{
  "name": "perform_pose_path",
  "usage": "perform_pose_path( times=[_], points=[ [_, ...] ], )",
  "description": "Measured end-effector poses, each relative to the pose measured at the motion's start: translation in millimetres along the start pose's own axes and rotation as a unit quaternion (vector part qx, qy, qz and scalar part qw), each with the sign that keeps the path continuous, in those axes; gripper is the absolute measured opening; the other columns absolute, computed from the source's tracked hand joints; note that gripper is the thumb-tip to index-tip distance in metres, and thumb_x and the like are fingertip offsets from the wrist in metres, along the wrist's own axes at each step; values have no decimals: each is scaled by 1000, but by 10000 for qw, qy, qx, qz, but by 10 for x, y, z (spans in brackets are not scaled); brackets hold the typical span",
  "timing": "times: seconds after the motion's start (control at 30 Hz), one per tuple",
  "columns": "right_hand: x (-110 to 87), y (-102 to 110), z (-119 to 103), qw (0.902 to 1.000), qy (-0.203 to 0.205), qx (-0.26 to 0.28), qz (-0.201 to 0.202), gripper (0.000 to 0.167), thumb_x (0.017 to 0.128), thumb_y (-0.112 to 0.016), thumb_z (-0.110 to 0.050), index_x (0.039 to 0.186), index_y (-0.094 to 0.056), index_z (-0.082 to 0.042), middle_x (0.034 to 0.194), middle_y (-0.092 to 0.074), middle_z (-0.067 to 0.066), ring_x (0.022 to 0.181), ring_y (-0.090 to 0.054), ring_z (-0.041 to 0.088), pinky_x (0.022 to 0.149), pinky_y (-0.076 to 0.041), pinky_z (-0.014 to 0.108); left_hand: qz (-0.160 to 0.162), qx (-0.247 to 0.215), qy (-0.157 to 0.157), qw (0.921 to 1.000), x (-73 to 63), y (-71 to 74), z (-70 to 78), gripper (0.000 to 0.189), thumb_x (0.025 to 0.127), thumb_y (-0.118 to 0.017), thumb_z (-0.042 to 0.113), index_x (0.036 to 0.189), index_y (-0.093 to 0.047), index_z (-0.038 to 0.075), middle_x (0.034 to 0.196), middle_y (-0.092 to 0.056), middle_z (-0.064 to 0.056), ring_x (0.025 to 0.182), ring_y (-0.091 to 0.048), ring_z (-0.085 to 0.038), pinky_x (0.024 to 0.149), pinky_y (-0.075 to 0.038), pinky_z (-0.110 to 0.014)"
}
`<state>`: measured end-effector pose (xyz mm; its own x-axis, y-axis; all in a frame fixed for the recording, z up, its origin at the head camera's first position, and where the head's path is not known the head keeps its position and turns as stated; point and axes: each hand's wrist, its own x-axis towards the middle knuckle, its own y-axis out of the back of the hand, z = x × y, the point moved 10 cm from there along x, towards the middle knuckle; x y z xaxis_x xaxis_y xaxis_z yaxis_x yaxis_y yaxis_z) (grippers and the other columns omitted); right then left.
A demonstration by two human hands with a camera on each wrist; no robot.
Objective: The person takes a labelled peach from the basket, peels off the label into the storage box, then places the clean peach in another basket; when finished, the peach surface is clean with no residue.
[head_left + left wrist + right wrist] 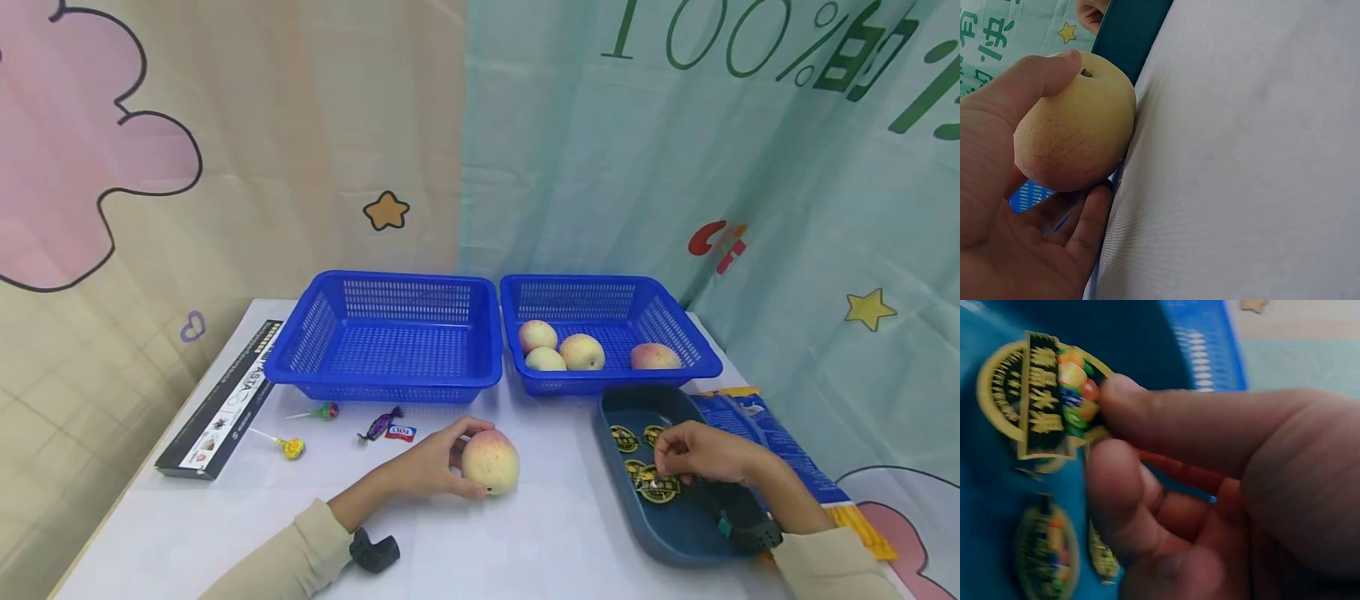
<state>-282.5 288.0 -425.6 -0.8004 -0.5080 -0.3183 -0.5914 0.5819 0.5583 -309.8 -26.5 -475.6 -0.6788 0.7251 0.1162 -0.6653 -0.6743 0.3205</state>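
Observation:
A yellow-pink peach [491,462] is in my left hand [431,467], thumb on one side and fingers curled behind. In the left wrist view, the thumb presses beside the stem end of the peach [1079,125], close over the white cloth. My right hand [708,454] is over the dark blue tray [652,542]. Its thumb and index finger pinch the edge of an oval black-and-gold fruit sticker [1041,394] in the right wrist view. Several similar stickers [625,438] lie in the tray.
Behind stand two blue baskets: the left basket [405,346] and the right basket [611,312], which holds several peaches [582,352]. Two lollipops [291,448], wrapped candies [380,424] and a long black-and-white box [225,408] lie at left. A blue-yellow packet [780,442] lies beside the tray.

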Motion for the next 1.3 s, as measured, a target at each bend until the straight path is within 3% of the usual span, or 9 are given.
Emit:
perform_pose_path(
  times=[0.33,0.53,0.8,0.9,1.0,1.07,1.13,1.2,1.3],
  points=[
    [169,-377,62,9956,19,-660,-670,8,87,-68,3,83,-67,-4,75,-66,-1,61,-53,8,54,-46,21,-68,-100,30,9999,-1,-1,-7,84,77,-89,11,147,-43,16,136,-52,-7,112,-62,-19,91,-56,-32],
    [206,-386,59,9879,-316,-1485,-328,17,81,-77,-1,74,-65,-11,66,-62,-6,56,-52,8,49,-41,21,-13,-71,41,10000,-12,-4,-22,83,78,-89,11,147,-44,15,136,-52,-6,111,-63,-19,91,-56,-31],
    [211,-266,124,9674,-1318,-2154,163,24,79,-85,-8,70,-63,-12,66,-61,-2,59,-55,14,52,-43,26,-7,-25,-93,10000,0,-5,-6,83,77,-90,9,146,-44,13,135,-53,-6,111,-62,-17,90,-56,-30],
    [200,-193,21,9786,-920,-1842,22,22,84,-81,-11,73,-63,-11,67,-60,-3,59,-55,14,52,-45,26,30,61,-154,9999,1,-11,12,83,76,-90,10,145,-45,13,135,-54,-5,111,-62,-17,89,-56,-29],
    [130,-51,-176,9929,-63,-1157,-271,16,92,-73,-11,80,-63,-8,69,-61,2,59,-56,15,51,-48,27,87,202,-199,9996,6,-16,27,83,75,-91,13,144,-45,14,135,-55,-3,112,-62,-17,88,-57,-29],
    [44,108,-290,9953,392,-827,-311,12,97,-67,-12,87,-64,-7,72,-63,6,61,-57,16,50,-47,26,108,311,-219,9992,9,-21,33,83,75,-91,14,144,-45,13,135,-55,-3,112,-62,-16,88,-57,-28],
    [-39,329,-357,9957,572,-726,72,9,100,-64,-14,97,-64,-5,79,-64,10,67,-59,17,54,-50,27,146,348,-230,9990,11,-20,42,82,75,-91,14,143,-46,13,135,-55,-2,112,-62,-17,87,-57,-28],
    [-105,609,-405,9884,706,-980,920,12,101,-64,-16,106,-64,-5,86,-64,10,75,-61,20,60,-53,26,190,366,-265,9988,15,-17,58,83,74,-92,14,143,-47,13,135,-55,-2,111,-62,-17,87,-57,-28],
    [-213,1045,-340,9580,592,-1497,2375,31,101,-66,-19,125,-59,0,110,-62,17,98,-59,31,78,-55,34,284,348,-384,9983,51,-8,137,83,73,-92,16,143,-47,14,135,-55,0,111,-61,-18,88,-57,-30]
  ],
)
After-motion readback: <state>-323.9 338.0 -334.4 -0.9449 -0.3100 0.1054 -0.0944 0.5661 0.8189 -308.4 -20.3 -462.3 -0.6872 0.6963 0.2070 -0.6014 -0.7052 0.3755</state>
